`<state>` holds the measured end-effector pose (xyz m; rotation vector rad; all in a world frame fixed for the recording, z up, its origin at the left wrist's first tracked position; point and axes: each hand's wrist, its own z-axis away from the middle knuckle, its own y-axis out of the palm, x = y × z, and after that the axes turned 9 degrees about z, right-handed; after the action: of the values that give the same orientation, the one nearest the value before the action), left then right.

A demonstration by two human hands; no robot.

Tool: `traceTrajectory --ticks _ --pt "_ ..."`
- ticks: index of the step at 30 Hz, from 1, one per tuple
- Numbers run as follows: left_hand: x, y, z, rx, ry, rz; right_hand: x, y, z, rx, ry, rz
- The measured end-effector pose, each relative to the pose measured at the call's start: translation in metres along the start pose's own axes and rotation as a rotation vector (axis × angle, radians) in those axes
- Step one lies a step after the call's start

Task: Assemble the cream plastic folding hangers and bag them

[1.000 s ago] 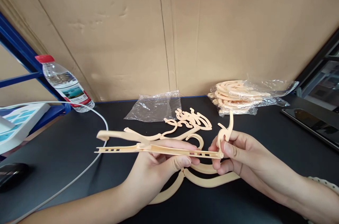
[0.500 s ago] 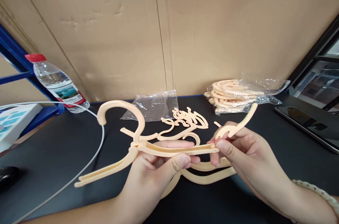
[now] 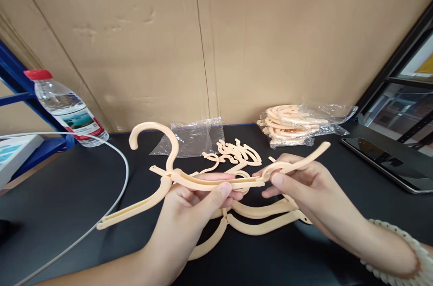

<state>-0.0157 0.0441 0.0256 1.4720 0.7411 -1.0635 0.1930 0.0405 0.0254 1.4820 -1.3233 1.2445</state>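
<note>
A peach plastic folding hanger [image 3: 203,183] is raised above the black table, its hook curving up on the left and one arm angled down-left. My left hand [image 3: 192,214] is closed round its right arm, thumb on top. A slim curved hanger piece [image 3: 304,159] with a looped end is pinched in my right hand [image 3: 314,196]; its loop meets the tip of the hanger's right arm. Whether the two are locked together I cannot tell. Below my hands lie more hanger parts [image 3: 264,227], partly hidden by them.
Small loose hanger pieces [image 3: 240,153] lie behind my hands, beside a clear plastic bag [image 3: 189,137]. A bagged stack of hanger parts [image 3: 291,126] rests at the back right, near a phone [image 3: 382,164]. At left are a water bottle [image 3: 72,112] and a white cable [image 3: 126,173].
The right-hand piece has turned flatter, its free end pointing more to the right, and its loop now sits at the hanger arm's tip. The view has shifted slightly.
</note>
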Motion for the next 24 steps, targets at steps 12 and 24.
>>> traceTrajectory --ticks 12,24 --pt "-0.016 0.006 0.019 -0.167 0.031 -0.051 0.015 -0.054 -0.008 -0.211 -0.019 0.008" --pt "-0.02 -0.027 0.041 -0.412 0.061 -0.182 -0.014 -0.09 0.0 -0.207 0.367 0.061"
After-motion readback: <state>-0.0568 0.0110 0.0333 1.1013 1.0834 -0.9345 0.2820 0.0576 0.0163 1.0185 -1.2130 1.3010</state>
